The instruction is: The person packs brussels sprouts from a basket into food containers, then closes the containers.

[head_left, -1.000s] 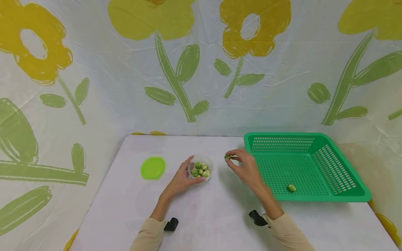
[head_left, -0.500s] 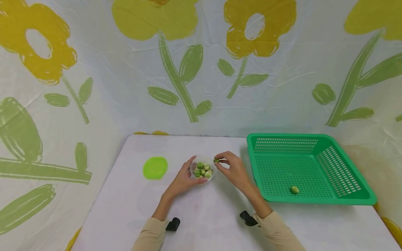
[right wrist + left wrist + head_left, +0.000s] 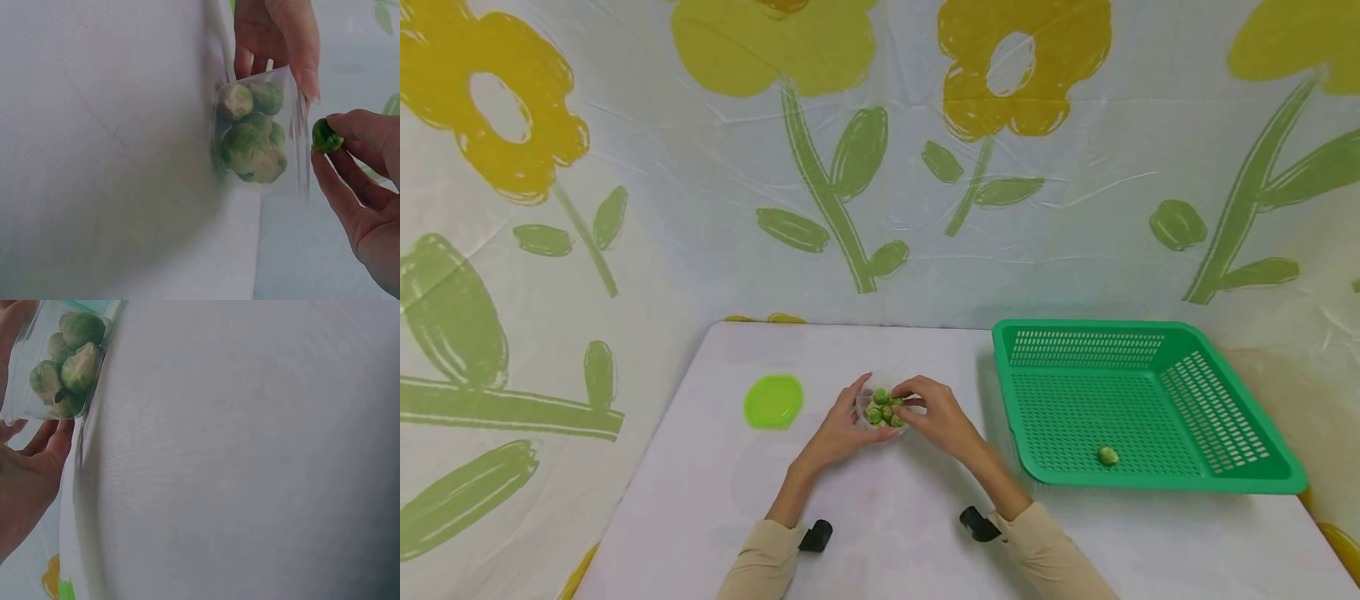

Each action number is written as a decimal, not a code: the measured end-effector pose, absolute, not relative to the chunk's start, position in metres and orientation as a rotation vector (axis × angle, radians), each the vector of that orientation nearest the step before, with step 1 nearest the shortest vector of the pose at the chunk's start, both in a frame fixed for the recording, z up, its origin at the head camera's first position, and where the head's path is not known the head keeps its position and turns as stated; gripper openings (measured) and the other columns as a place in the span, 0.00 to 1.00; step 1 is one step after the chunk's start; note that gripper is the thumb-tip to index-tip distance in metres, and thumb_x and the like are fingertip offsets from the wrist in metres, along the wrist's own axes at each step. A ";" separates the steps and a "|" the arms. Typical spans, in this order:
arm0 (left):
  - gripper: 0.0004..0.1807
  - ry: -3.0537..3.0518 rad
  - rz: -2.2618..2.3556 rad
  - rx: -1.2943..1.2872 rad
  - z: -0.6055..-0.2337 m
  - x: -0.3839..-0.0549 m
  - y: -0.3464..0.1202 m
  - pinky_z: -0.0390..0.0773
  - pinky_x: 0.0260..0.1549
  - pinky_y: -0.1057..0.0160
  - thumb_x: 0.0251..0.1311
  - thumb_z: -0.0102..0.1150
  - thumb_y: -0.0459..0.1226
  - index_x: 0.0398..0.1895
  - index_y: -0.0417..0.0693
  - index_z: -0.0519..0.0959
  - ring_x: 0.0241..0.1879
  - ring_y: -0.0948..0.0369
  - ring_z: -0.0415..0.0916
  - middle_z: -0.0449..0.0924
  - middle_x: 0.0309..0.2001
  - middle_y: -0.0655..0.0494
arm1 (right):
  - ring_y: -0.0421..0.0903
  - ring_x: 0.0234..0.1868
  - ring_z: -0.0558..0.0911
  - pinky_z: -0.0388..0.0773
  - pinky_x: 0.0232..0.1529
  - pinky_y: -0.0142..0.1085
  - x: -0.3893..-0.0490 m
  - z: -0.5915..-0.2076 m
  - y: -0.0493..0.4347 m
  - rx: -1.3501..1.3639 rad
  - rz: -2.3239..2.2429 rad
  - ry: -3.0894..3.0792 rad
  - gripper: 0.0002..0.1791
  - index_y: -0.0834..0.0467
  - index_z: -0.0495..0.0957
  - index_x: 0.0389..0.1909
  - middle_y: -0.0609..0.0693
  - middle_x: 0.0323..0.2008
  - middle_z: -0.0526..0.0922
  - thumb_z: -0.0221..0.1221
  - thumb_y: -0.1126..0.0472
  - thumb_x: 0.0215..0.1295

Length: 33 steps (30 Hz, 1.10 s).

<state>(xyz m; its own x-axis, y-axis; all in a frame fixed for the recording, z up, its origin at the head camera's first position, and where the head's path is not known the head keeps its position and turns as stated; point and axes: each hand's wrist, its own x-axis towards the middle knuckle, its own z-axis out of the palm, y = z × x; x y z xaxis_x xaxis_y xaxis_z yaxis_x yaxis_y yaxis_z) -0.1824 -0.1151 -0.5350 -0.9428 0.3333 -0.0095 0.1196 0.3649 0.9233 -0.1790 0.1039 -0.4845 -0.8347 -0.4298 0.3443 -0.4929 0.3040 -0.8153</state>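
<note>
A clear plastic tub (image 3: 292,172) with several Brussels sprouts (image 3: 245,149) in it stands on the white table. My left hand (image 3: 835,435) grips the tub from the left, thumb on the near side and fingers round the far side. Between the thumb and fingertips of my right hand (image 3: 943,425) I pinch one small green Brussels sprout (image 3: 326,135), right at the tub's open rim in the right wrist view. Through the tub's wall the left wrist view shows the sprouts piled near the bottom (image 3: 78,365).
A bright green lid (image 3: 773,402) lies on the table left of the tub. On the right stands a large green perforated basket (image 3: 1157,482) with a single Brussels sprout (image 3: 1108,456) inside. Behind the table hangs a flower-print cloth (image 3: 715,167).
My right hand has moved left from beside the basket to the tub, carrying the pinched Brussels sprout. The left hand keeps its hold on the tub. The head view has shifted slightly.
</note>
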 end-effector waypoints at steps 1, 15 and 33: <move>0.59 2.425 1.619 0.410 -0.536 -0.182 -0.115 0.64 0.71 0.38 0.54 0.78 0.52 0.84 0.57 0.50 0.75 0.49 0.57 0.56 0.76 0.43 | 0.57 0.49 0.84 0.85 0.52 0.49 -0.179 -0.485 0.103 0.888 1.598 -2.498 0.12 0.70 0.81 0.48 0.61 0.46 0.83 0.66 0.75 0.64; 0.60 2.383 1.656 0.454 -0.538 -0.184 -0.116 0.63 0.72 0.40 0.55 0.78 0.51 0.84 0.55 0.49 0.76 0.49 0.54 0.53 0.77 0.41 | 0.51 0.45 0.85 0.86 0.50 0.42 -0.184 -0.480 0.100 1.064 1.460 -2.659 0.08 0.68 0.83 0.46 0.59 0.44 0.86 0.65 0.71 0.67; 0.58 2.353 1.708 0.445 -0.538 -0.183 -0.117 0.61 0.71 0.36 0.56 0.78 0.42 0.84 0.55 0.50 0.77 0.46 0.53 0.52 0.77 0.38 | 0.38 0.36 0.82 0.80 0.37 0.28 -0.199 -0.470 0.097 1.218 1.332 -2.877 0.05 0.67 0.86 0.40 0.53 0.36 0.88 0.65 0.68 0.69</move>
